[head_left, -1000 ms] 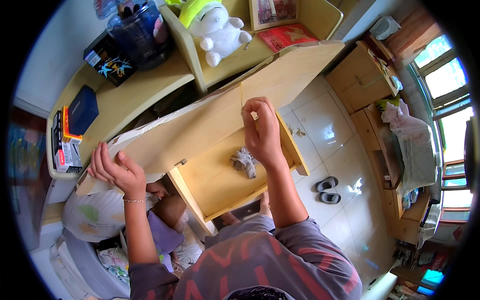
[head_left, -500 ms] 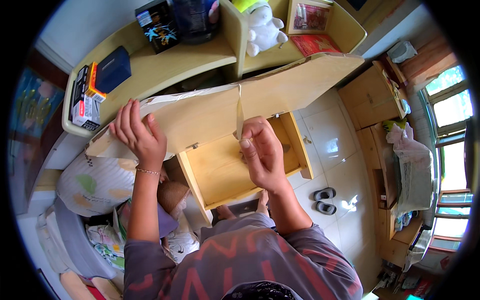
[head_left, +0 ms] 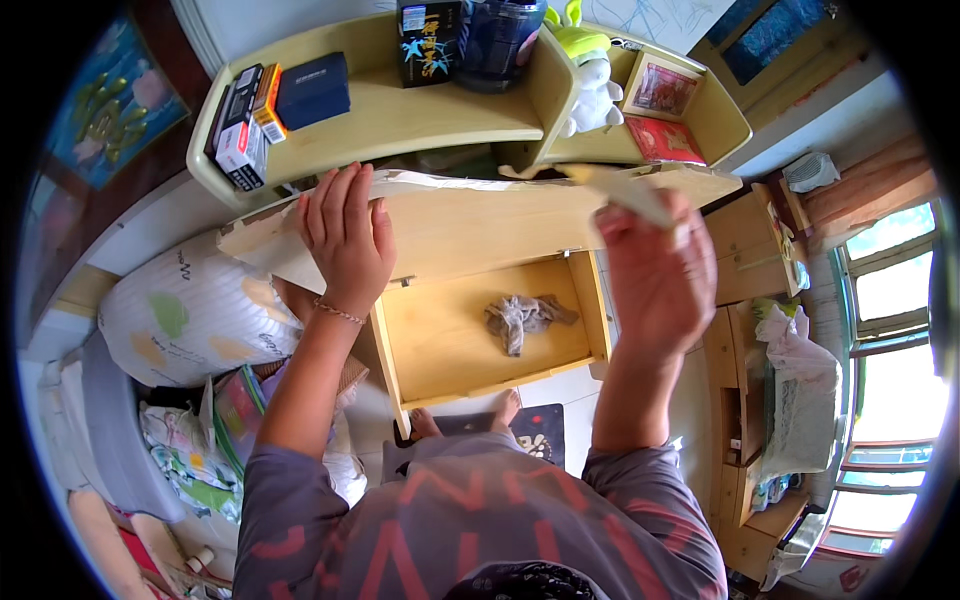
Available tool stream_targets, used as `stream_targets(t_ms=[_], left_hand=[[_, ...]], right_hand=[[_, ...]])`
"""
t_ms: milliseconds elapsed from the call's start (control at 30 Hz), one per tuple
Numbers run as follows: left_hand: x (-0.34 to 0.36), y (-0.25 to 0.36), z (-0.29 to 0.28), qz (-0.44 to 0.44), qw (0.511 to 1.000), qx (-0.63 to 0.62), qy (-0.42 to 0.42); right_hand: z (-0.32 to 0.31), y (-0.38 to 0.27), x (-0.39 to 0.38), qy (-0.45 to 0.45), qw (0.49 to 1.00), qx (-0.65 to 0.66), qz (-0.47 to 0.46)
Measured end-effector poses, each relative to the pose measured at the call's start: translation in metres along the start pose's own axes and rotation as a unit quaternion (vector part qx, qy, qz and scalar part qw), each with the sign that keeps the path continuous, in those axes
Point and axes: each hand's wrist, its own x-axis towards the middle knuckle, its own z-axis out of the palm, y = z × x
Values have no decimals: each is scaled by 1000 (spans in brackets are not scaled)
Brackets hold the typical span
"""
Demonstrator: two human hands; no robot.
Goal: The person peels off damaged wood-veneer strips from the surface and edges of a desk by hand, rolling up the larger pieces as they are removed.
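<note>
A light wooden panel [head_left: 490, 222] stands raised at the back of a shallow, drawer-like wooden box [head_left: 440, 335], with hinges between them. Its upper edge is ragged, with torn whitish edging. My left hand [head_left: 348, 240] rests flat against the panel's left part, fingers stretched up to the edge and thumb apart. Blurred by motion, my right hand [head_left: 662, 270] is closed on a beige edging strip [head_left: 615, 188] above the panel's right side. Toward the edge the strip curls, and whether it is still attached there is unclear. A crumpled grey cloth [head_left: 522, 318] lies inside the box.
Behind the panel a cream shelf [head_left: 420, 125] holds boxes, a dark blue container [head_left: 500, 45], a white plush toy [head_left: 594, 95] and a framed picture [head_left: 662, 88]. A striped, stuffed bag [head_left: 190, 310] sits at left. Wooden cabinets [head_left: 730, 360] line the right side.
My right hand has moved up and to the right with the strip, uncovering the cloth in the box. My left hand stays against the panel. The view has shifted.
</note>
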Motion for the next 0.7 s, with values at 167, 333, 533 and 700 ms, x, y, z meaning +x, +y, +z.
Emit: stream_targets(t_ms=[167,333,533,700], left_hand=[[-6,6,-8,2,1000,-21,16],[1,0,-14,12,1000,-25,15],[12,-2,-27,-17,993,-109,-36],[12,-4,-22,-11,990,-130,-49]], right_hand=[[8,-41,37,-52,998,-29,19],[-14,-41,9,61,983,-128,115],[-21,-2,-31,54,953,-133,268],[-8,27,-39,-3,931,-113,346]])
